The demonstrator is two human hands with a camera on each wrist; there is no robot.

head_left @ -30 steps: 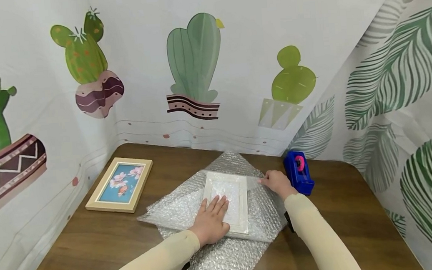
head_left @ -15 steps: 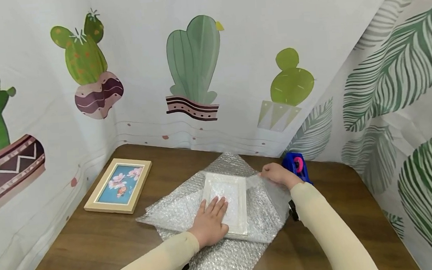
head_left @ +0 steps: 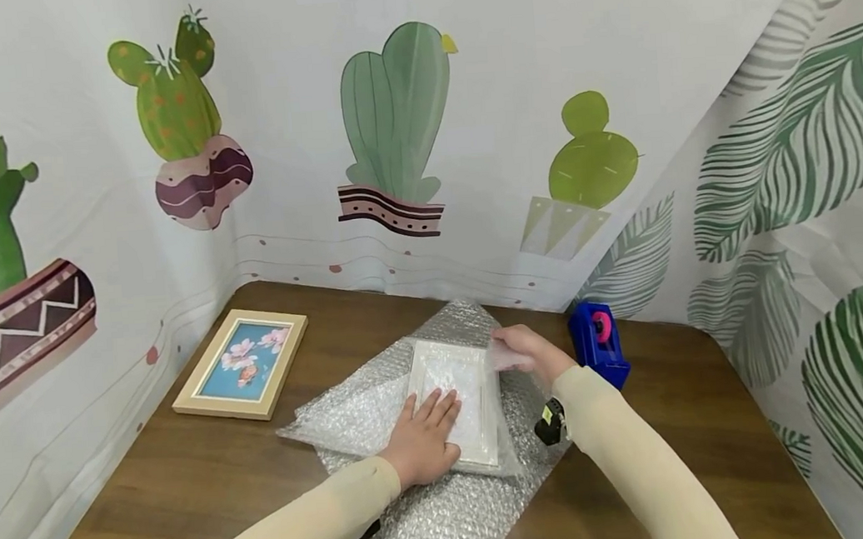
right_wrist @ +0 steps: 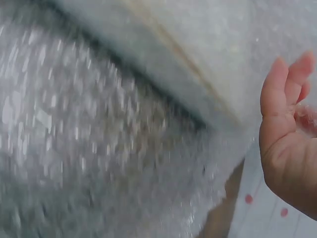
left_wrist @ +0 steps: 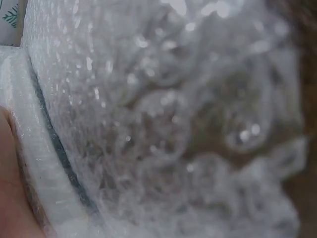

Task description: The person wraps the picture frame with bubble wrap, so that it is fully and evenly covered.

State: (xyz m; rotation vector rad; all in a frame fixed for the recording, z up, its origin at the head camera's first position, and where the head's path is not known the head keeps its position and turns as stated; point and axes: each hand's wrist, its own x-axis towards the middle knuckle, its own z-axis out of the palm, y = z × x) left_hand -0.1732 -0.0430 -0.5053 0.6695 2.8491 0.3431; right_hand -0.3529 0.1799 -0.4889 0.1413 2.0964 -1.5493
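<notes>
White frame point(head_left: 479, 416) (partly wrapped), left hand point(head_left: 421, 444) atop

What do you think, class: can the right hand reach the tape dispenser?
Probably yes: the tape dispenser stands close to the right hand, with nothing seen blocking it, though that hand would likely need to release the bubble wrap it holds first.

Lettering and numbers: none legible in any view. Closest to a label: a yellow patch point(head_left: 548, 415) on the black wrist device point(head_left: 551, 433), left of the blue tape dispenser point(head_left: 598, 345) and nearer the wearer than it. Patch too small to tell whether it bears print.
</notes>
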